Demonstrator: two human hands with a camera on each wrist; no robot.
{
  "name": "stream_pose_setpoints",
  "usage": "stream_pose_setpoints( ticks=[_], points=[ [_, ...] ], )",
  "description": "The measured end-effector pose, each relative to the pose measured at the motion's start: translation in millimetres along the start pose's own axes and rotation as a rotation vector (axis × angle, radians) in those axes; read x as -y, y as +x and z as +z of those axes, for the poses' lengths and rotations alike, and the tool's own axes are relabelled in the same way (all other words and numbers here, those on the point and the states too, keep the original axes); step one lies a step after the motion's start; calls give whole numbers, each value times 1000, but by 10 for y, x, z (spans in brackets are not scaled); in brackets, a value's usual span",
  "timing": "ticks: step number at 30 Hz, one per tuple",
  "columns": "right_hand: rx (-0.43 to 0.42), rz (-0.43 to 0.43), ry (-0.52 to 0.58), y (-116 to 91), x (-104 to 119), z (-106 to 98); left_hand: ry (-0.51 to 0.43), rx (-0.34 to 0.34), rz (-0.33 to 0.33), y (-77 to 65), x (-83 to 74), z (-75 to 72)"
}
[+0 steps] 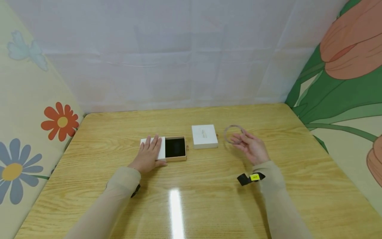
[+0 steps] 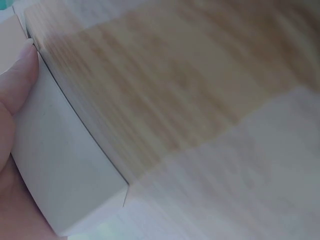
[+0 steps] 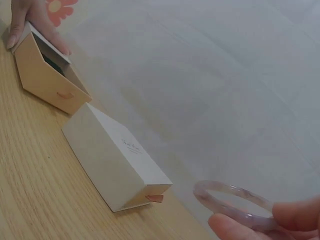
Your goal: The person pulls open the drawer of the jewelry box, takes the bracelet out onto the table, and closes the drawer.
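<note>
My left hand [image 1: 147, 157] grips the white sleeve [image 1: 162, 151] of a small box, its fingers across the top and its thumb at the near side. From the sleeve's right end the tan drawer [image 3: 42, 82] stands partly pulled out, showing a black lining [image 1: 175, 147]. In the left wrist view the thumb lies along the sleeve's white side [image 2: 70, 135]. Off to the right, my right hand [image 1: 252, 147] pinches a pale, translucent lilac bangle [image 3: 205, 204] between thumb and fingers, raised above the table.
Between the hands sits a second white box [image 1: 204, 136], closed, with small print on top and a tan pull tab [image 3: 155, 198] at its right end. Under everything is a wood-grain table [image 1: 209, 199]. A white cloth [image 1: 179, 66] hangs behind it, and flower-patterned panels flank both sides.
</note>
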State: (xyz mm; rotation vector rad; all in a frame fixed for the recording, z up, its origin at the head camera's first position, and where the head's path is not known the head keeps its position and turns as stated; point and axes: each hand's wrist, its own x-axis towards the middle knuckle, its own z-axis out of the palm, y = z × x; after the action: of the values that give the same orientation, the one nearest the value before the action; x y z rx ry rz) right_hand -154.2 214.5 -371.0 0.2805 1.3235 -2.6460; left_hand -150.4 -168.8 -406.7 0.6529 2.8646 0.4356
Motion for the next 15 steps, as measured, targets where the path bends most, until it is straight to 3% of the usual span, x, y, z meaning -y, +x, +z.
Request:
stream_pose_setpoints(
  ticks=[15],
  points=[
    [-67,1,49,-9,78,-134,-21,5,4,-7,-4,-3]
  ],
)
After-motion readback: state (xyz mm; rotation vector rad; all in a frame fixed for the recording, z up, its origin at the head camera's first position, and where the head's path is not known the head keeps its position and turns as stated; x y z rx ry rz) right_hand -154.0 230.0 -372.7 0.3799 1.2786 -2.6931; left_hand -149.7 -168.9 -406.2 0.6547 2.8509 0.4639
